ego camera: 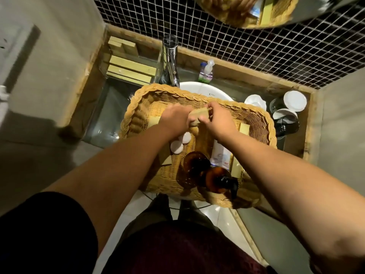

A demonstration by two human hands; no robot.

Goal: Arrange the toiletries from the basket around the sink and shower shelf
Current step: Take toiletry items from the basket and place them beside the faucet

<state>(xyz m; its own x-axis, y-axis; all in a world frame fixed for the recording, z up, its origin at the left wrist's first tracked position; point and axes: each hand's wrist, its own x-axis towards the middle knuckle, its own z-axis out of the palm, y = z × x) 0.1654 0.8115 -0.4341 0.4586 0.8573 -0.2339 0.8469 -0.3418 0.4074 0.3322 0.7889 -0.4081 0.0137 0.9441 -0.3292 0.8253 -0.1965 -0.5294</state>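
Note:
A wicker basket (258, 123) rests on top of the white sink (199, 89). Both hands are inside it, gripping one tan cardboard box (199, 114): my left hand (175, 119) holds its left end, my right hand (217, 119) its right end. Lower in the basket lie two amber bottles (194, 165), one with a black pump (231, 185), a white tube (220, 155), two white round lids (177, 146) and another tan box (245, 128) by the right wall.
A chrome tap (170, 62) rises behind the basket. A small soap dispenser (206, 73) stands on the wooden ledge. Pale boxes (130, 68) are stacked on the glass shelf at left. White cups (295, 100) and a black kettle (286, 125) sit at right.

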